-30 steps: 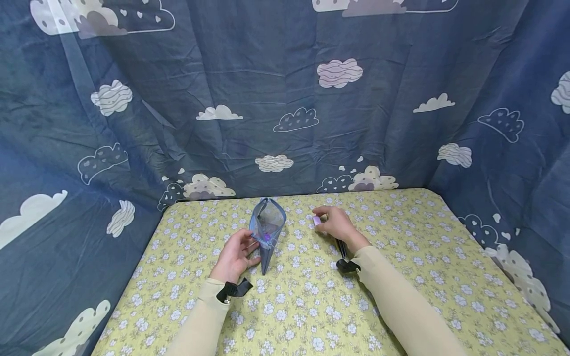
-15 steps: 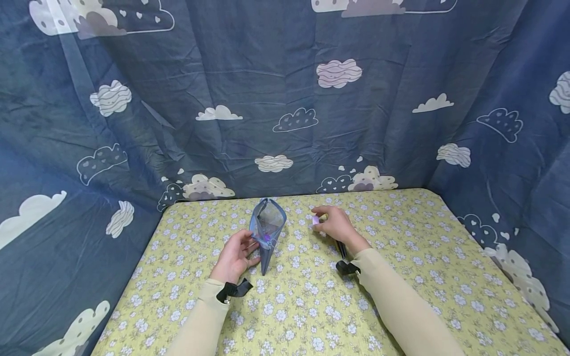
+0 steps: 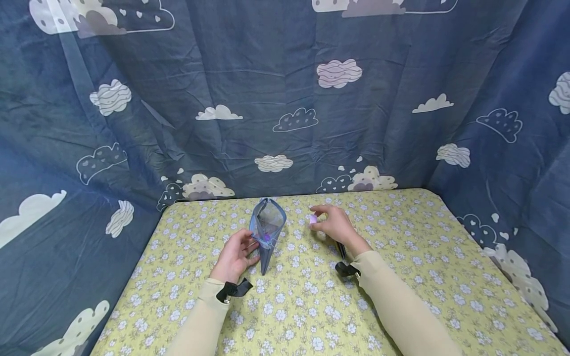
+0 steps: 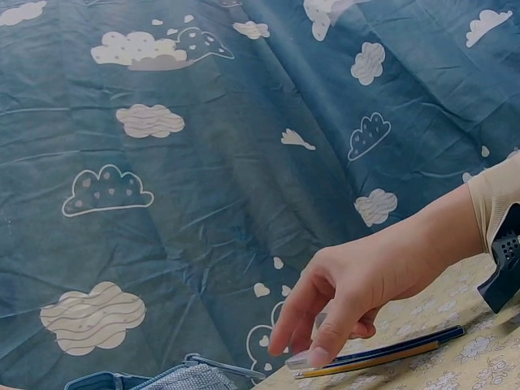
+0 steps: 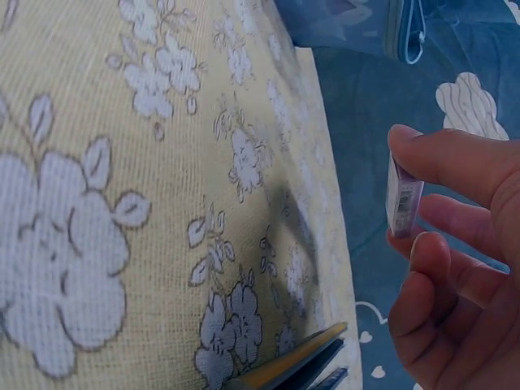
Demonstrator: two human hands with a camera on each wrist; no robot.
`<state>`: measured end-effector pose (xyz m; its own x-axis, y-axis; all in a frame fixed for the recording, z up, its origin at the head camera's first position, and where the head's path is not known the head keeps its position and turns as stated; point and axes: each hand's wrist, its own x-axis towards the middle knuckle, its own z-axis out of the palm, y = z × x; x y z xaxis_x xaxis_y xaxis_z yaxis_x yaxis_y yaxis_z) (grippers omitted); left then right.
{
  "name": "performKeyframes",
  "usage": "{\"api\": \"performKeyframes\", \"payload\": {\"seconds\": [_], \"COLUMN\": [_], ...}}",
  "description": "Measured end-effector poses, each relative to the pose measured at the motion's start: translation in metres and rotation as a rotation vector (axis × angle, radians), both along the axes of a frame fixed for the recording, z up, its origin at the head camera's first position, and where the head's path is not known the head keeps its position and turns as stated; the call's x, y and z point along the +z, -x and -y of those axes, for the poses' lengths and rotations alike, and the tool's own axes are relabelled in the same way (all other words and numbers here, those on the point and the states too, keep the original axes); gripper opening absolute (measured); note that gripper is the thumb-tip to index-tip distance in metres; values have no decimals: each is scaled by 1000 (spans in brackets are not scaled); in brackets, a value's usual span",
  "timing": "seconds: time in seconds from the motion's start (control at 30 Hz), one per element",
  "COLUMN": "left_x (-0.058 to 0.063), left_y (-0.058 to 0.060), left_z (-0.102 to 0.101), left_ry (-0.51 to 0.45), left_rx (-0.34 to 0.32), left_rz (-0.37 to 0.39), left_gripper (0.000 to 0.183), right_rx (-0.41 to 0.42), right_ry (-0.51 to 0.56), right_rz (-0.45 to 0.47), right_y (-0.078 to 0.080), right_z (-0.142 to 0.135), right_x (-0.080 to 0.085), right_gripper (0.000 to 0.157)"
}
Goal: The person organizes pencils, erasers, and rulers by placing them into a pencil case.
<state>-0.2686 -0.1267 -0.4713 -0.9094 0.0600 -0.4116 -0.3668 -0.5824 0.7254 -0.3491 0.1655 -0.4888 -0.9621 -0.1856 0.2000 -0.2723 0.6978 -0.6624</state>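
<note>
My left hand grips the near side of a blue-grey zippered pencil pouch, its mouth spread wide. A small purple spot shows at the pouch's lower opening. To the right, my right hand pinches a small white-and-purple eraser between thumb and fingertips, a barcode on its side. The eraser is held above the cloth, apart from the pouch. Below this hand lie a yellow pencil and dark pens, mostly hidden by the wrist in the head view.
A yellow flowered cloth covers the table. Dark blue curtains with cloud prints hang behind it and along both sides. Black straps circle the wrists.
My right hand has shifted slightly left toward the pouch with the eraser, which has turned a little. My left hand and the pouch stay in place.
</note>
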Motion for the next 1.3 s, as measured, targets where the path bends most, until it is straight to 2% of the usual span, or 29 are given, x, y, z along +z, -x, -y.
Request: {"api": "performKeyframes", "payload": {"seconds": [0.27, 0.63, 0.87, 1.3], "left_x": [2, 3, 13, 2], "left_y": [-1, -2, -10, -1], "left_z": [1, 1, 0, 0], "left_ry": [-3, -3, 16, 4], "left_rx": [2, -7, -30, 14], "left_rz": [0, -7, -25, 3], "left_gripper": [17, 22, 18, 21], "right_rx": [1, 39, 48, 73], "right_ry": [14, 34, 34, 43], "right_rz": [-33, -92, -101, -128], "right_y": [-5, -11, -17, -26], "right_z": [3, 9, 14, 26], "right_x": [4, 20, 27, 42], "right_gripper": [49, 48, 45, 42]}}
